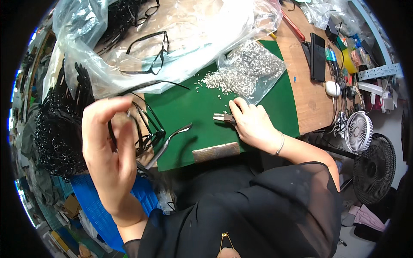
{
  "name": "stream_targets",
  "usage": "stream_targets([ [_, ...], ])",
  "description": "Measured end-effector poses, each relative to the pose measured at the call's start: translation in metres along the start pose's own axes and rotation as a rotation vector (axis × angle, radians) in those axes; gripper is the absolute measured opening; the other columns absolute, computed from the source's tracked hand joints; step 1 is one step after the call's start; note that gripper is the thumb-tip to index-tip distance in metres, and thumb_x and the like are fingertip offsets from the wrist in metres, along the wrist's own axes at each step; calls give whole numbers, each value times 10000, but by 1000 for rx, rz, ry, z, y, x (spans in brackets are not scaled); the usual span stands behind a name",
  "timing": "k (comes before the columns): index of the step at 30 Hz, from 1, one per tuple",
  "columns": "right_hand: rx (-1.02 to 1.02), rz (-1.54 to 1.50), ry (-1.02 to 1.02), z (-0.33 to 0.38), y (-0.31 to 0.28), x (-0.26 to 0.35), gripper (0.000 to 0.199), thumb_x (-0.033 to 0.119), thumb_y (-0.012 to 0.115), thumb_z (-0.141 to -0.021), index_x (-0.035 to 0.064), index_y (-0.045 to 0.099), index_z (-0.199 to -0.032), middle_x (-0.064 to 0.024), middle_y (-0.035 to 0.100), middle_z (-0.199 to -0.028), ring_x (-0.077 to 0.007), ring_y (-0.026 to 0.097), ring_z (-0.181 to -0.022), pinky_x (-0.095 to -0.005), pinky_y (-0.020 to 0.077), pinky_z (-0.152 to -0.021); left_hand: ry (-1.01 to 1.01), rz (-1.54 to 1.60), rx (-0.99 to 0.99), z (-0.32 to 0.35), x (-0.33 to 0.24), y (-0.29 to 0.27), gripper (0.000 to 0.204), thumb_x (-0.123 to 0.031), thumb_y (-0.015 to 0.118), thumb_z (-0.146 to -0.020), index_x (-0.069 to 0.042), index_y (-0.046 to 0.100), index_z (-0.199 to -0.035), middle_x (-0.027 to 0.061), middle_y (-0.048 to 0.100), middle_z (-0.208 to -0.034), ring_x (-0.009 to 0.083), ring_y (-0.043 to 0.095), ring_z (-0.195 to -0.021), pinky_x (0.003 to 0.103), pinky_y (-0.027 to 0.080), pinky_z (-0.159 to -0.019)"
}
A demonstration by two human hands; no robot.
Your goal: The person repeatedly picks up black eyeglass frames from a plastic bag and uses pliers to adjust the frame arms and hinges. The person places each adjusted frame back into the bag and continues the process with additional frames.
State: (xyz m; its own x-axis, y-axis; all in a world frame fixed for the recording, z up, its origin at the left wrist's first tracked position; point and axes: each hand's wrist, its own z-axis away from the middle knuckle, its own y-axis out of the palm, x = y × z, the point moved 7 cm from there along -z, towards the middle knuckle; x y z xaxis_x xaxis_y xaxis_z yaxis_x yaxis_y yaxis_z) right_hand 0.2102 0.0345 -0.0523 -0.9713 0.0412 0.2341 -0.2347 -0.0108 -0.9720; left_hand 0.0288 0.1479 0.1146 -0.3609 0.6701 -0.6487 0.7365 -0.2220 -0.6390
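Our left hand is raised, fingers pinching a black eyeglass frame, its long axis running toward the green mat. Our right hand grips pliers pointing left on the desk. A clear bag of silver screws lies beyond.

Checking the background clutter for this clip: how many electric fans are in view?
2. A small white fan stands on the floor off the bench's right end, and a larger black fan sits just right of and below it. Others may be hidden outside the frame.
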Motion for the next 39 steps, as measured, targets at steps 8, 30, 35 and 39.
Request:
stream_targets([
  [8, -42, -325, 54, 17, -35, -13, 291, 111, 595, -726, -8, 502, -974, -183, 538, -886, -348, 574, -722, -396, 482, -659, -482, 322, 491, 43, 40, -12, 138, -13, 569, -736, 111, 544, -792, 250, 621, -891, 259, 627, -711, 354, 468, -786],
  [30, 67, -1025, 313, 25, -35, 4, 139, 118, 624, -799, 5, 544, -790, -96, 565, -701, -152, 545, -625, -276, 436, -579, -337, 939, 242, 81, 11, 130, 942, 134, 613, -698, -64, -1, -1383, 213, 455, -1212, 162, 599, -842, 268, 487, -775],
  [35, -55, -1317, 242, 32, -40, 24, 140, 104, 629, -826, 2, 533, -816, -24, 521, -702, -49, 463, -625, -199, 399, -546, -224, 714, 200, 81, -2, 134, 897, 150, 589, -715, -61, 23, -1377, 214, 453, -1234, 152, 594, -834, 238, 486, -739],
  [39, -161, -1280, 217, 33, -39, 26, 142, 103, 622, -834, 4, 522, -818, -11, 515, -749, -56, 469, -660, -200, 403, -577, -215, 588, 163, 81, -6, 133, 879, 139, 603, -716, -51, 50, -1372, 216, 467, -1228, 144, 592, -801, 222, 483, -710],
])
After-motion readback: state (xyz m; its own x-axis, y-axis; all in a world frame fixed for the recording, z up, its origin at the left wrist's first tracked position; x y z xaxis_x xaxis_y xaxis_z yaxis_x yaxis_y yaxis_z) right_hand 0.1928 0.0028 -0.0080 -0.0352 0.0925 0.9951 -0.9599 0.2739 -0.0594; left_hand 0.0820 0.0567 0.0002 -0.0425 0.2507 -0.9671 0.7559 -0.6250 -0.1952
